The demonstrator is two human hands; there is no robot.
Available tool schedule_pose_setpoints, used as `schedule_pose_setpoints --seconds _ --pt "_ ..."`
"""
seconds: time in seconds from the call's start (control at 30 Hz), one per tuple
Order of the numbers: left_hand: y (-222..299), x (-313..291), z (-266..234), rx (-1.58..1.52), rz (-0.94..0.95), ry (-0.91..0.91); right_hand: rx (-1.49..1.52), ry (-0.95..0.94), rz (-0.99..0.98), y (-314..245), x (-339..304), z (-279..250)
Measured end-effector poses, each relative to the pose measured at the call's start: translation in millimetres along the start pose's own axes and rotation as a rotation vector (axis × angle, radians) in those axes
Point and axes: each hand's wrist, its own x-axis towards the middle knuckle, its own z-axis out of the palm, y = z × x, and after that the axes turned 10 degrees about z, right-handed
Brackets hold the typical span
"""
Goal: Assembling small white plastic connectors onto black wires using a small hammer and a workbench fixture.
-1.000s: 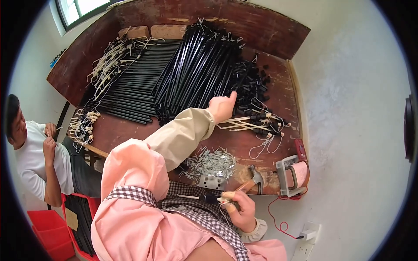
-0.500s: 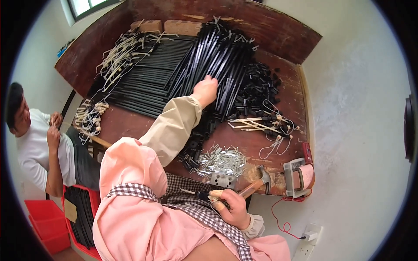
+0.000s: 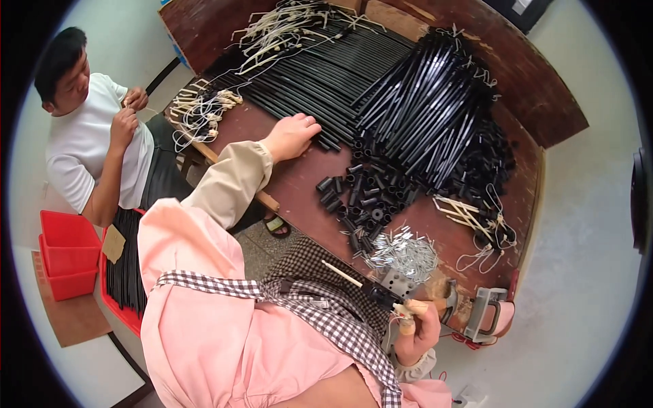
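My left hand [image 3: 291, 137] reaches out over the table to the near ends of a row of long black rods [image 3: 299, 81]. Its fingers are bent together at the rod ends; what they pinch, if anything, is hidden. Close to my body, my right hand [image 3: 416, 331] is closed on a wired black fitting [image 3: 382, 294] with a thin cream stick [image 3: 341, 273] pointing out of its far end. Pale wire hangs beside my fingers. A perforated metal block [image 3: 396, 282] sits just beyond that fitting, and a hammer [image 3: 449, 301] lies to its right.
Glossy black rods [image 3: 425, 102], short black tubes [image 3: 367, 197] and silvery pins [image 3: 403, 255] cover the table's right half. Cream sticks with wires lie in bundles [image 3: 204, 112]. A co-worker [image 3: 95, 143] sits at left, behind a red crate [image 3: 109, 289].
My view has swung left. My left hand has moved from the glossy rods to the ends of the row at left. My right hand still holds the wired fitting.
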Motion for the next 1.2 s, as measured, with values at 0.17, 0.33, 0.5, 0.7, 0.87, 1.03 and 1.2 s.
schedule_pose_setpoints --seconds 0.17,0.33,0.5,0.7,0.87,1.03,1.2 --pt "-20.3 -3.4 18.9 0.082 0.217 0.13 -0.167 -0.129 -0.225 -1.8 5.0 5.0" --pt "7.7 16.5 -6.5 -0.065 0.267 0.36 0.008 0.442 -0.226 -6.2 7.0 -7.2" --pt "63.3 33.2 -70.1 -0.322 0.347 0.506 0.266 0.494 -0.133 -0.8 0.6 -87.5" --pt "119.8 54.9 -123.2 -0.661 0.422 0.484 -0.949 1.138 -0.3 -10.8 -19.5 -84.1" --pt "128.4 62.7 -130.3 -0.64 0.544 0.414 -0.571 1.134 -0.349 -2.1 -45.5 -97.3" --pt "135.3 69.3 -119.8 -0.653 0.577 0.283 1.159 0.842 -0.639 13.0 -51.8 -107.8" --pt "147.6 82.9 -116.5 -0.685 0.554 0.384 0.785 0.343 -0.574 -10.1 -45.8 -106.9"
